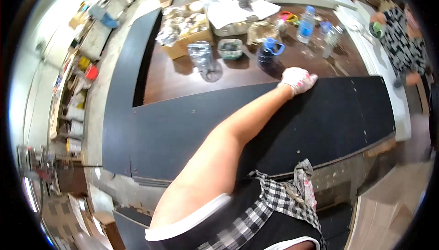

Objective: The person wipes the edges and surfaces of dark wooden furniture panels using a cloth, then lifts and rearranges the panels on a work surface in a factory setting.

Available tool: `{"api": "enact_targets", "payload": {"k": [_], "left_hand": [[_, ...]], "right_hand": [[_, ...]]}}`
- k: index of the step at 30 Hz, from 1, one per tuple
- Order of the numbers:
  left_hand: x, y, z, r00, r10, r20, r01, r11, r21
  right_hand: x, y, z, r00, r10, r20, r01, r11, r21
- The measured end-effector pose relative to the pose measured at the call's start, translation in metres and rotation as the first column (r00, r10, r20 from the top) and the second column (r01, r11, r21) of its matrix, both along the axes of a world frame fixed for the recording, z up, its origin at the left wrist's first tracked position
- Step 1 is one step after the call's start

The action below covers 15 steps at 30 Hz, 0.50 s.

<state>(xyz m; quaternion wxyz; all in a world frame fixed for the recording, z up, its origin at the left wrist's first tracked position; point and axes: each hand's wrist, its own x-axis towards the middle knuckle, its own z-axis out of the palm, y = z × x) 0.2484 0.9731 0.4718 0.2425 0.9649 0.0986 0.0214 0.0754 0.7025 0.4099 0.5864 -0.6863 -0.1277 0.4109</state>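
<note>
My left hand (298, 80), in a white glove with a pink pattern, reaches across a long black panel (183, 126). Its fingers bend at the panel's far edge and seem closed around it; the fingertips are hidden. The panel lies across in front of me, with small marks along its right end. Just past the hand stands a dark jar with a blue lid and handle (269, 53). My right hand does not show. Grey cloth (302, 175) and a pink-and-white patterned piece stick out by my checked apron (281, 199).
On the brown tabletop (171, 83) stand a cardboard box of small parts (190, 37), a plastic-wrapped cup (202, 55), a green-rimmed tray (230, 49) and a water bottle (306, 25). White boards (363, 39) flank the right, where another person (402, 44) stands. Another black panel (123, 76) runs along the left.
</note>
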Motion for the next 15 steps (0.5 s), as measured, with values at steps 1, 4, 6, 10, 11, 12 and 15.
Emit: {"api": "enact_targets", "payload": {"k": [1,4,6,10,11,12,15], "left_hand": [[0.005,0.001,-0.001,0.999,0.017,-0.046,-0.018,1.0,-0.002],[0.021,0.0,0.001,1.0,0.011,-0.02,-0.011,1.0,0.005],[0.039,0.008,-0.017,0.992,-0.014,0.124,0.01,1.0,0.028],[0.057,0.054,-0.05,0.999,-0.029,0.029,0.023,0.982,0.187],[0.061,0.05,-0.052,0.999,-0.042,-0.003,0.041,0.973,0.228],[0.058,0.004,-0.043,0.986,0.054,-0.159,-0.023,0.982,0.189],[0.069,0.02,-0.067,0.998,-0.054,0.017,0.048,0.966,0.253]], "right_hand": [[0.001,0.002,0.001,1.0,0.007,0.007,-0.007,1.0,0.002],[0.01,0.011,0.003,0.998,0.023,0.057,-0.024,1.0,0.014],[0.016,0.017,0.005,0.995,0.038,0.097,-0.042,0.998,0.039],[0.024,0.038,-0.002,0.985,0.084,0.148,-0.107,0.982,0.155],[0.029,0.036,-0.007,0.984,0.076,0.16,-0.104,0.979,0.177],[0.03,0.019,-0.02,0.988,0.06,0.145,-0.084,0.983,0.165],[0.03,0.007,-0.033,0.988,0.039,0.149,-0.079,0.959,0.27]]}}
